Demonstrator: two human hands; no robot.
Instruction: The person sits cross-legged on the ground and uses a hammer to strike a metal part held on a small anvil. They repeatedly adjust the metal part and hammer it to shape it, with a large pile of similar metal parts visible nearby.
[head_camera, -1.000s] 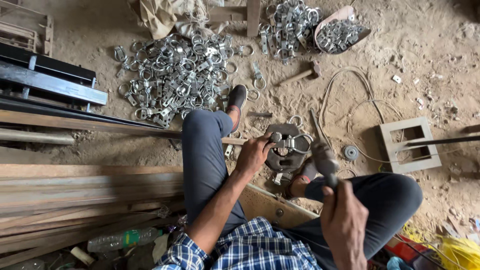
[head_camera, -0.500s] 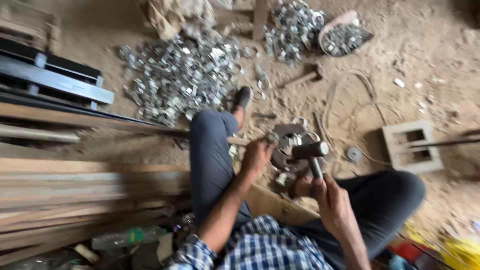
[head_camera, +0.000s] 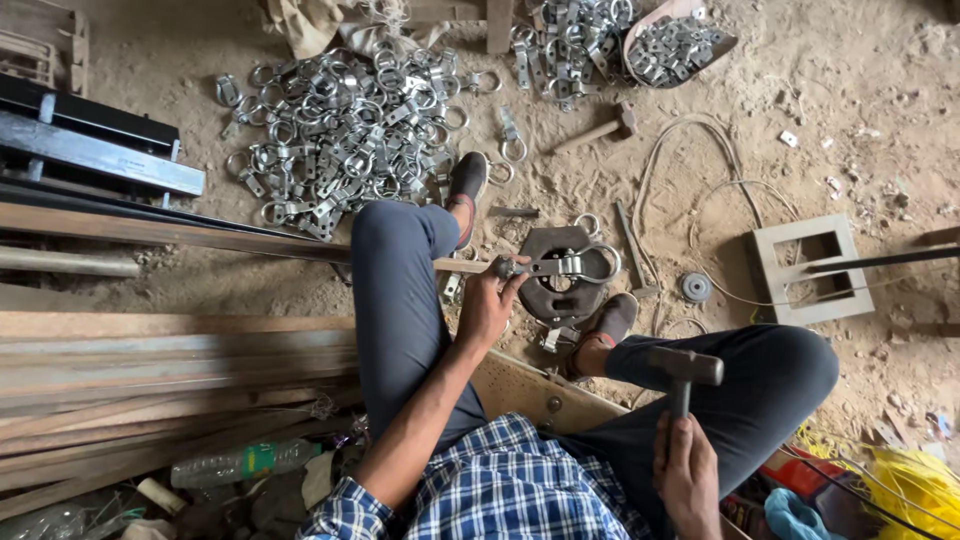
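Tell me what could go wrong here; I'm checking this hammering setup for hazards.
The left hand pinches the metal ring clamp right on the round iron block, so a stray blow from the hammer in the right hand could hit fingers. Both feet flank the block, inside likely strike range. The clamp seems held only by hand, so it may jump when hit.

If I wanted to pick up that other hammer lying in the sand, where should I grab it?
Grab the spare hammer by its wooden handle, near the free end at lower left. The heavy head points up-right toward the heaped pan, and the handle lies flat with bare sand around it, so come from above.
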